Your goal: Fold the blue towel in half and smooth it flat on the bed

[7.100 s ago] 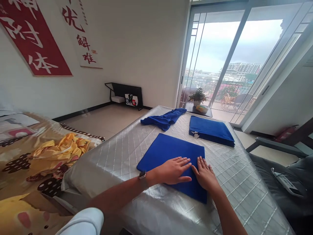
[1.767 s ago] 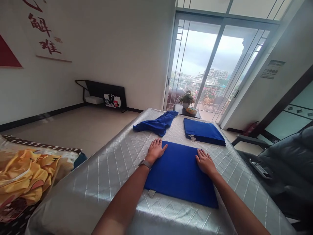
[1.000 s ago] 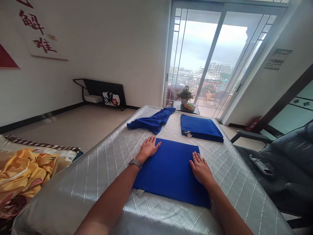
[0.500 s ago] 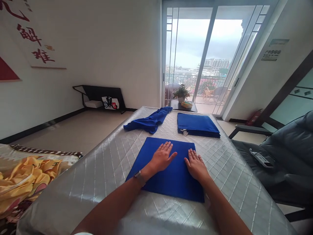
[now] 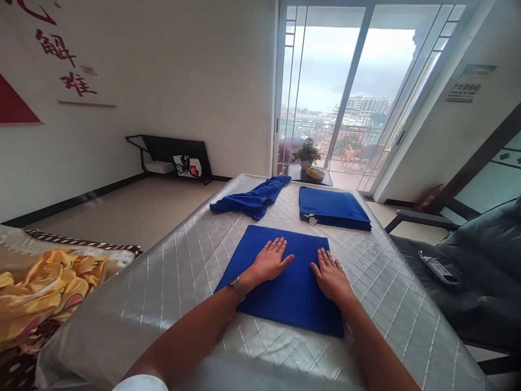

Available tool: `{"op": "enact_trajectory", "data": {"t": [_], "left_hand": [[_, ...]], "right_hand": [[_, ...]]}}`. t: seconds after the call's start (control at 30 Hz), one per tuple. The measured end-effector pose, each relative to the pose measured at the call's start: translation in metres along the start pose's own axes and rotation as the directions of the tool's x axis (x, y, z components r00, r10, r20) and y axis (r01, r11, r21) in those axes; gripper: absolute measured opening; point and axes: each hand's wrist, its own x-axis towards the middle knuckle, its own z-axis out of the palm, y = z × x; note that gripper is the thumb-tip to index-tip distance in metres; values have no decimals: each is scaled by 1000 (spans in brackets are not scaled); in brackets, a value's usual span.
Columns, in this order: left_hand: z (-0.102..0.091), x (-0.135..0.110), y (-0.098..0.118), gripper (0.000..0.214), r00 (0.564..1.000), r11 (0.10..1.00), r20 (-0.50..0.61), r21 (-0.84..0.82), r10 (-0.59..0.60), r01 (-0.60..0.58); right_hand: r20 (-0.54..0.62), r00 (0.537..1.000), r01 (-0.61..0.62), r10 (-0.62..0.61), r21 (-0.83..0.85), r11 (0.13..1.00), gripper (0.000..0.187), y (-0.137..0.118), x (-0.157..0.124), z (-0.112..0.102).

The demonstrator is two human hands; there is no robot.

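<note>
A folded blue cloth (image 5: 293, 288) lies flat on a silver quilted table (image 5: 179, 282). My left hand (image 5: 269, 262) rests palm down on its middle, fingers stretched out, a watch on the wrist. My right hand (image 5: 330, 276) lies flat on the cloth's right part, fingers spread. Farther back sits a neat stack of folded blue cloths (image 5: 332, 207) on the right. A crumpled blue cloth (image 5: 251, 199) lies at the back left.
A bed cover with a yellow cartoon print (image 5: 44, 282) lies to the left. A dark massage chair (image 5: 476, 260) with a remote stands on the right. Beyond the table are a small plant table (image 5: 308, 163) and glass balcony doors.
Over the last second my left hand slid from the cloth's far left corner to its middle. My right hand stayed flat on the right side. The cloth has not moved.
</note>
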Motion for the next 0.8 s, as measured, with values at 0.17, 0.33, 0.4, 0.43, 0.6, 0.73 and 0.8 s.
{"op": "enact_trajectory", "data": {"t": [0.17,0.33,0.4,0.43,0.6,0.73,0.8], "left_hand": [[-6,13,-47,81,976,974,-18,61,-216,217],[-2,17,-74,79,949,949,-86,60,-303,309],[-1,18,-78,79,951,953,-97,46,-293,299],[0,18,-79,79,953,956,-99,38,-286,290],[1,19,-84,77,963,968,-101,13,-249,252],[0,19,-85,79,961,966,-108,23,-254,258],[-1,18,-87,81,961,964,-96,21,-261,264]], "right_hand": [[4,1000,-7,7,-38,999,68,1,1,0],[0,1000,-9,9,-69,998,68,2,0,-1],[12,1000,-16,17,-73,997,68,1,1,-4],[26,999,-23,25,-75,997,69,0,3,-7],[101,993,-52,59,-65,996,73,-9,21,-26],[-7,995,-98,98,-21,995,72,-11,44,-24],[-64,990,-124,124,0,992,70,-8,53,-15]]}}
